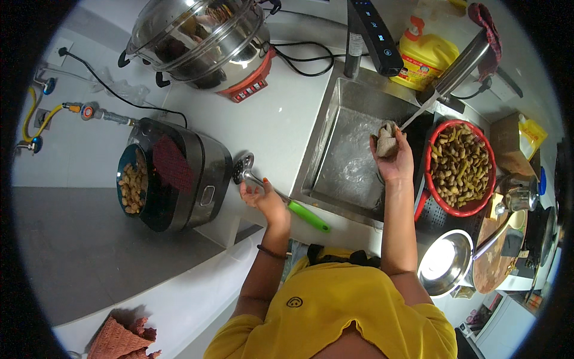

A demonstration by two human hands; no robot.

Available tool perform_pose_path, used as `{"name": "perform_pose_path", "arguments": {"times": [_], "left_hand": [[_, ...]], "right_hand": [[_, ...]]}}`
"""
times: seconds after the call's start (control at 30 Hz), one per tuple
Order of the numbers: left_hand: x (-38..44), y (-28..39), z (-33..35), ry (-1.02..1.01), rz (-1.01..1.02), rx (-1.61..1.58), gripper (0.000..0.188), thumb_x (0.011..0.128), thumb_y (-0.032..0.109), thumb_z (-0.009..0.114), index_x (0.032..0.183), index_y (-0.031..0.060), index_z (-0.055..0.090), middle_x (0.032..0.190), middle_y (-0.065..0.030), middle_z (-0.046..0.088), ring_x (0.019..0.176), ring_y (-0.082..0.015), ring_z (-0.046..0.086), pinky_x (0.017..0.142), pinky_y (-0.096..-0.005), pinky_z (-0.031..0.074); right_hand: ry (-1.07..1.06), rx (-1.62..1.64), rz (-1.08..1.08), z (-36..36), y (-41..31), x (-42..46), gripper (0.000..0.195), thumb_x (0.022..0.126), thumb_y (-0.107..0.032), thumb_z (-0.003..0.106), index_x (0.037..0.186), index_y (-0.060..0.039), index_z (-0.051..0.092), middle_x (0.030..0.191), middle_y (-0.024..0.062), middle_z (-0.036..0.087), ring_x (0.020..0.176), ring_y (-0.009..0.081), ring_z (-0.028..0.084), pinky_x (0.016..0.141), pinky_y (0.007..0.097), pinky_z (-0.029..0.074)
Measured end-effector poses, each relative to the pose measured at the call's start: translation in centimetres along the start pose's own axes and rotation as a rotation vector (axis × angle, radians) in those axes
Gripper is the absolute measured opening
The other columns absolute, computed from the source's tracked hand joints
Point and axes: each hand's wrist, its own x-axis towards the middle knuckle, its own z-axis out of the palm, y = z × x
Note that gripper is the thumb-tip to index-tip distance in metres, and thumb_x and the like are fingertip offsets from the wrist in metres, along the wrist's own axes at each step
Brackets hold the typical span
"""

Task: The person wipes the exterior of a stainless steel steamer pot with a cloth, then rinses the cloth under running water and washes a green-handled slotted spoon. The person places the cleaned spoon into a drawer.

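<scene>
My right hand holds a folded beige cloth above the stainless steel sink. A thin stream of water runs from the steel tap to the cloth. Water ripples on the sink floor. Over the counter left of the sink, my left hand has its fingers apart. Below it lies a slotted metal ladle with a green handle; whether the fingers touch its shaft I cannot tell.
Left stands a grey rice cooker with a red cloth and a bowl of peanuts. Behind is a steel steamer. Right of the sink are a red colander of peanuts, a steel bowl and a cutting board.
</scene>
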Motion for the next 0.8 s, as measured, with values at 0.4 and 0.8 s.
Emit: {"name": "perform_pose_path", "arguments": {"times": [0.4,0.8], "left_hand": [[1.8,-0.4,0.7,-0.304,-0.456,-0.287,0.024,0.096,0.018,0.049,0.118,0.0111,0.04,0.111,-0.0071,0.055,0.101,-0.019,0.059,0.082,-0.0306,0.044],[-3.4,5.9,5.1,-0.635,-0.397,-0.239,0.02,0.099,0.025,0.042,0.108,0.0118,0.055,0.08,0.0028,0.051,0.06,-0.0038,0.04,0.052,-0.0187,0.034]], "right_hand": [[0.033,0.035,-0.022,0.3,-0.7,-0.4,0.017,0.092,-0.014,0.05,0.107,-0.0079,0.054,0.108,0.0095,0.06,0.1,0.0261,0.057,0.095,0.0509,0.044],[-0.025,0.04,-0.028,0.2,-2.1,-0.7,0.019,0.094,-0.016,0.048,0.111,-0.0144,0.056,0.114,0.0028,0.058,0.106,0.0227,0.054,0.093,0.05,0.045]]}}
